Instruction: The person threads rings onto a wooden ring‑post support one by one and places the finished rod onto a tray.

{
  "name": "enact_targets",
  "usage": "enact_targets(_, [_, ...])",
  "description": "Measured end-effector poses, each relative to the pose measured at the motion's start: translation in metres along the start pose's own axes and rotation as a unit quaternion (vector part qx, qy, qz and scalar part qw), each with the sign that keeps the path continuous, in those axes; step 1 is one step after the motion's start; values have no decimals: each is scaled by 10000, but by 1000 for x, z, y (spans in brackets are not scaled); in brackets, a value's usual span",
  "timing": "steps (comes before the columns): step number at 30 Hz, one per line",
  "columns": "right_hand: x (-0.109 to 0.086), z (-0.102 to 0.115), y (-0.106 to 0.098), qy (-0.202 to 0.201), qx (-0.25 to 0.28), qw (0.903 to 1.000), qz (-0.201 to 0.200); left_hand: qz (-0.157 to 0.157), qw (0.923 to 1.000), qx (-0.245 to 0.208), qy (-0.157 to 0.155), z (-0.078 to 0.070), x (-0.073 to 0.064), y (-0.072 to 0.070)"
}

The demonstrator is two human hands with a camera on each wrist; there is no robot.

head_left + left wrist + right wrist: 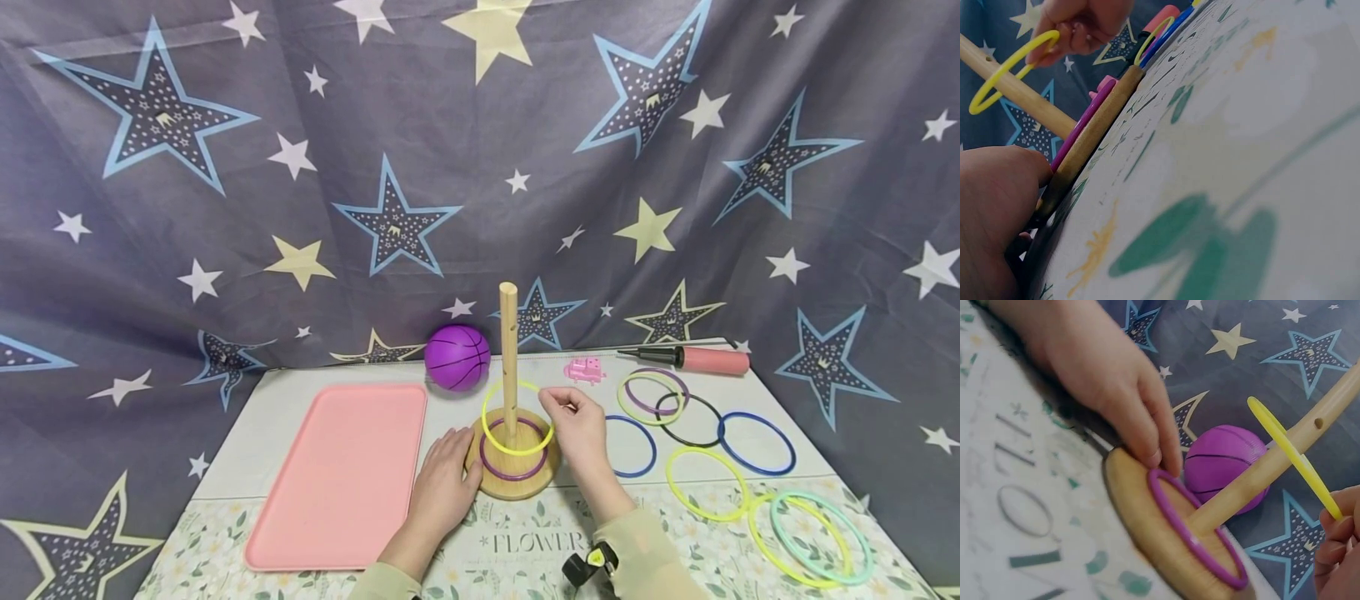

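A wooden peg (509, 350) rises from a round wooden base (517, 487). Around its foot a purple ring (514, 478) lies on the base. Higher up, a yellow ring (1297, 459) encircles the peg, and my right hand (581, 425) pinches its right side between thumb and fingers. At the left edge of the base rests my left hand (446, 479), fingers fairly straight, with its fingertips close to the purple ring in the right wrist view.
A pink tray (337, 475) lies left of the base. Behind are a purple ball (457, 358), a small pink toy (584, 370) and a red pump (714, 360). Rightward lie several rings, among them a blue ring (791, 458), black ring (693, 445) and mint ring (868, 554).
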State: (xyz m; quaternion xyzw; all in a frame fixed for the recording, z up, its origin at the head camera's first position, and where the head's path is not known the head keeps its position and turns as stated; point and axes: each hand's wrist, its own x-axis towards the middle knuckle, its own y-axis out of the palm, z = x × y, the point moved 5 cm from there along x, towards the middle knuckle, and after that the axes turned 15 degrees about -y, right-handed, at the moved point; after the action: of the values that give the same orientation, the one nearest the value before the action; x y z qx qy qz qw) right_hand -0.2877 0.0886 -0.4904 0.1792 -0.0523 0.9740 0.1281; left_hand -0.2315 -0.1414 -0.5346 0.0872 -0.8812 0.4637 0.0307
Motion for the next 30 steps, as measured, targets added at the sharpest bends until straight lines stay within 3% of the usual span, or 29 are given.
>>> enact_targets(8, [-4,-18,3,164,-167,9997,114,-1,10000,6,-13,0,0,0])
enact_targets(30, [-12,-38,10,167,-495,9967,616,-29,10000,14,-39,-1,1,0])
